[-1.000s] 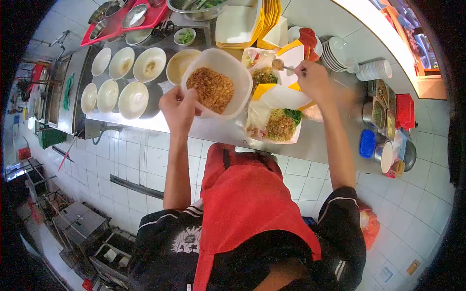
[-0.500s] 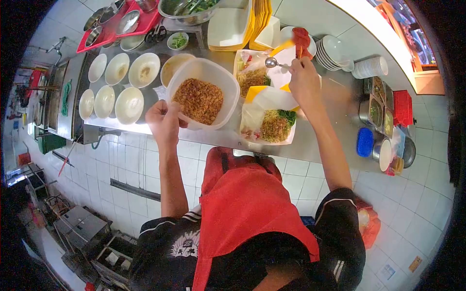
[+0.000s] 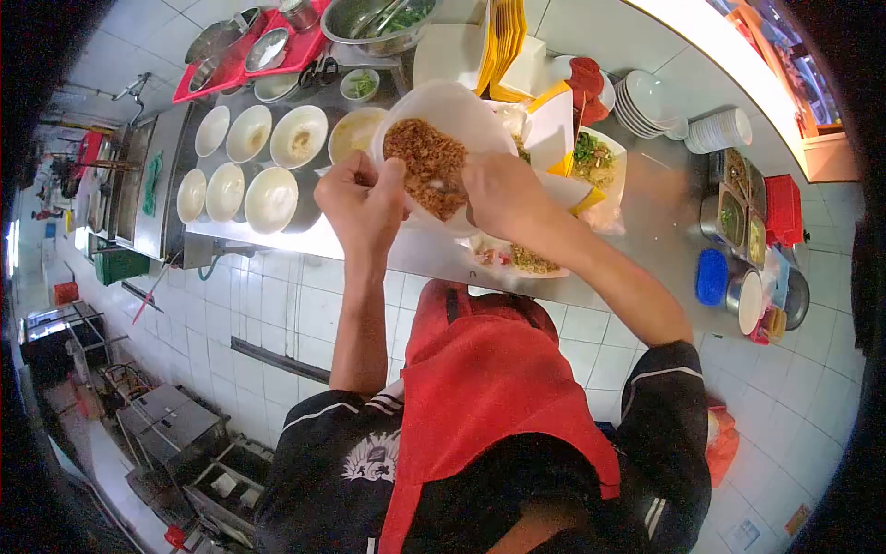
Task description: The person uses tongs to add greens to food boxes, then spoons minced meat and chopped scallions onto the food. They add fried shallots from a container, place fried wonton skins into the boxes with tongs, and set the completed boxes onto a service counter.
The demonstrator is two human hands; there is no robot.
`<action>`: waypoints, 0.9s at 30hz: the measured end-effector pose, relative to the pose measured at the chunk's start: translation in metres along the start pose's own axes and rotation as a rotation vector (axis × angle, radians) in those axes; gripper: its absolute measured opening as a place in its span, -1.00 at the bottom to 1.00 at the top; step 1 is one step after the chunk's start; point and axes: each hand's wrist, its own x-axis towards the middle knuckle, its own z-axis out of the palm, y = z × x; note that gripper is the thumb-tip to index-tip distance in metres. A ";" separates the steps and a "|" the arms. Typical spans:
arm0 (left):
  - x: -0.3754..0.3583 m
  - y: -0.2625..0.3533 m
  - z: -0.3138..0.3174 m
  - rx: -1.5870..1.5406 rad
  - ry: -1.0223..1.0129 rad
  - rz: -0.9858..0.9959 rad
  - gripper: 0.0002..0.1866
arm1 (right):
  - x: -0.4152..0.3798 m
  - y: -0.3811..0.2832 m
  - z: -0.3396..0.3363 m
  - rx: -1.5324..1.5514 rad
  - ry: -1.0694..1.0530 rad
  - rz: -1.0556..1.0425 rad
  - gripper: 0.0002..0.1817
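My left hand (image 3: 358, 196) grips the rim of a translucent white plastic container (image 3: 482, 118), which is tilted above the counter. Brown, crumbly food (image 3: 420, 157) lies inside. My right hand (image 3: 503, 192) is closed over the container's right side on a metal spoon (image 3: 437, 186); the spoon's bowl is down in the crumbs and its handle is hidden by my fingers. Beneath and behind the container are paper takeaway boxes. One box (image 3: 606, 210) at the right holds noodles and greens; a nearer box (image 3: 556, 270) is partly covered by my right hand and the container.
Several white bowls (image 3: 270, 199) stand in rows on the left of the steel counter (image 3: 646, 245). Stacked yellow-edged boxes (image 3: 452, 57), a steel bowl of greens (image 3: 380, 37) and a red tray (image 3: 293, 60) are at the back. Stacked plates (image 3: 643, 103) and condiment tins (image 3: 729, 217) stand right.
My right hand has come left and down from above the boxes, bringing the spoon into the container. The container has moved right and tilted, now covering part of the boxes.
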 end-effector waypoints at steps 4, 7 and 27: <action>0.005 0.004 0.009 0.006 0.015 0.017 -0.63 | 0.007 0.010 -0.023 0.234 -0.100 0.153 -0.83; 0.011 0.001 0.015 -0.032 -0.010 -0.010 -0.62 | 0.001 0.034 -0.034 0.441 0.028 0.187 -0.83; 0.017 0.015 0.010 -0.100 0.009 -0.035 -0.79 | -0.158 0.255 -0.022 0.026 0.434 0.752 -0.81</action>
